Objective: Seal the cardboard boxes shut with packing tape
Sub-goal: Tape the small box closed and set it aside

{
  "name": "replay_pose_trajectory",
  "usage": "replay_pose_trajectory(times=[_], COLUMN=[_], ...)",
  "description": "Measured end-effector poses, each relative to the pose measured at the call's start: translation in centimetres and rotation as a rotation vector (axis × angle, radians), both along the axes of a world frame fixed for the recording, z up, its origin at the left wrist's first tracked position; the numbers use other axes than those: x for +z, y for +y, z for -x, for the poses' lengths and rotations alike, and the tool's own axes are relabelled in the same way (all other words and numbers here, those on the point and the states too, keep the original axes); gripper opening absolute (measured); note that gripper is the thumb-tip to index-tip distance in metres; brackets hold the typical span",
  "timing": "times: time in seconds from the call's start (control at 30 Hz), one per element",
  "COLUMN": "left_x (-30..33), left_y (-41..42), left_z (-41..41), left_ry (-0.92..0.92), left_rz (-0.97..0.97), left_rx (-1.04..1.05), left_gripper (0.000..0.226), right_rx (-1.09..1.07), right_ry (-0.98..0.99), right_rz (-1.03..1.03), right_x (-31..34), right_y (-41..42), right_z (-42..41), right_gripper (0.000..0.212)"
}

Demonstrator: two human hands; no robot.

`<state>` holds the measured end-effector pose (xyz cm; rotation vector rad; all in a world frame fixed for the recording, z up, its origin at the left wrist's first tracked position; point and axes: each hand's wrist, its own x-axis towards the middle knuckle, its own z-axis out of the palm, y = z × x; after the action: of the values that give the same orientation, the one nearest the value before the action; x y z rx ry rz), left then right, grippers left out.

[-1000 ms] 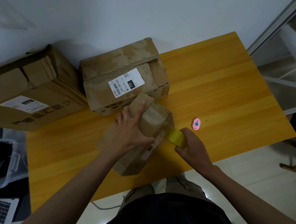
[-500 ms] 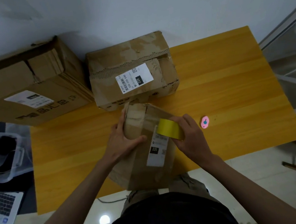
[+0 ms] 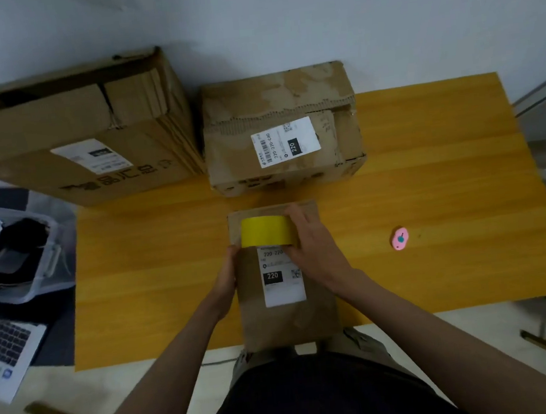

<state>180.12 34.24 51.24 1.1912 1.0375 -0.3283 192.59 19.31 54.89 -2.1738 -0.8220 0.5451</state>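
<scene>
Box [image 3: 287, 320] overhangs near table [image 3: 440, 273] edge | hands: left [image 3: 226, 274] grips box side, right [image 3: 315, 239] holds tape roll [image 3: 265, 231]

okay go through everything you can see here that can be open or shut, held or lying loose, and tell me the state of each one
small box: flaps down, flat on the table.
tape roll: on the small box's far end, gripped.
right hand: grips the tape roll.
left hand: holds the small box's left edge.
middle box: closed, torn top.
large box: top flap gaping.
pink cutter: loose on table.
laptop: open.

dim, soft-focus view; wide-angle bending at edges.
</scene>
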Motion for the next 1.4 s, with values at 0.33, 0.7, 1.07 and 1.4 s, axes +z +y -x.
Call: replay_pose_trajectory(times=[0.33,0.7,1.07,1.4], left_x=[0.1,-1.0,-1.7,-1.6], left_y=[1.7,3.2,2.7,2.2], left_z=[-2.0,-5.3,-4.6,-4.9], left_ry=[-0.018,0.126,0.128,0.125], left_rz=[-0.001,-0.013,-0.040,-0.025], left_rx=[0.067,0.058,0.088,0.150], left_gripper=[0.093,0.086,0.102,0.060], right_rx=[0.078,0.182,0.168,0.141], right_ry=[-0.128,-0.117,-0.192,-0.299], right_rz=[0.120,0.109,0.057,-0.015], right_x=[-0.3,0.1,0.3,0.4], right_y=[-0.3,-0.4,-1.3,-2.5], right_z=[-0.2,-1.7,-1.9,-3.8], right_gripper=[0.044,0.033,0.038,0.040])
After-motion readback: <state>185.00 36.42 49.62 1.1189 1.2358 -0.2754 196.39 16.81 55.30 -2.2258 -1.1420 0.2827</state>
